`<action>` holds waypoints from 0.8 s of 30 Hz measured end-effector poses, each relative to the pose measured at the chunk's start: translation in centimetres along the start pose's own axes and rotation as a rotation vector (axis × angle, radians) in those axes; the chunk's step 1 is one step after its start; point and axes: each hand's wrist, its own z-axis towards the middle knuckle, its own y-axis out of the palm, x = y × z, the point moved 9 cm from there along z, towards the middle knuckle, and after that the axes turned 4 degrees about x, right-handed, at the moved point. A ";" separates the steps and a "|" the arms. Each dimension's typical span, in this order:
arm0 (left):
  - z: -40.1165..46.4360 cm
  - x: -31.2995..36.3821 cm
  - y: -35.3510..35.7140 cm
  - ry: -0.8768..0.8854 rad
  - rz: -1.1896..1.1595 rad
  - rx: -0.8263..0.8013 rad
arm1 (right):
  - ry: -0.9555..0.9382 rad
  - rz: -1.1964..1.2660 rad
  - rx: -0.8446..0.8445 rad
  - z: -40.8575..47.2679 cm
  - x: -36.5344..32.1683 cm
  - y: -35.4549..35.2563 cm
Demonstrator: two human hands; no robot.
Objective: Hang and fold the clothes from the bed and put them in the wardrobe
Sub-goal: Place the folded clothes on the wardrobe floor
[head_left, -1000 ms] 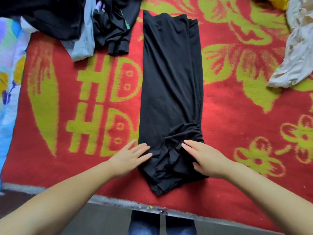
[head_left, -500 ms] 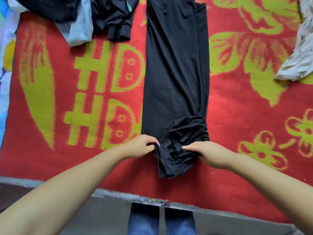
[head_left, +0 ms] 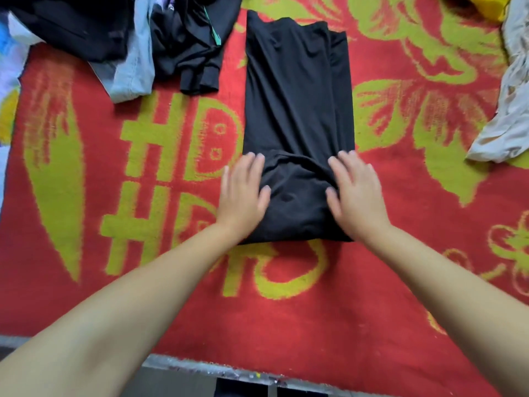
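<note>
A black garment [head_left: 297, 110] lies as a long narrow strip on the red and yellow-green bedspread [head_left: 400, 282]. Its near end is folded over onto itself, making a thicker flap with a straight near edge. My left hand [head_left: 243, 193] lies flat on the left side of that flap, fingers straight. On the flap's right side my right hand [head_left: 355, 193] presses down, its fingers spread. Both forearms reach in from the bottom of the view.
A heap of dark clothes [head_left: 183, 38] with a pale blue piece [head_left: 134, 73] lies at the back left. A cream garment [head_left: 512, 104] lies at the right edge, something yellow [head_left: 492, 7] above it. The bed's near edge [head_left: 229, 371] runs along the bottom.
Both hands gripped the garment's bunched near end, carried it away from me and laid it over the strip. They now lie flat on the fold.
</note>
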 end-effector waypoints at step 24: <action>-11.0 4.4 2.5 0.140 -0.054 -1.497 | -0.154 0.055 -1.392 -10.4 -3.3 3.0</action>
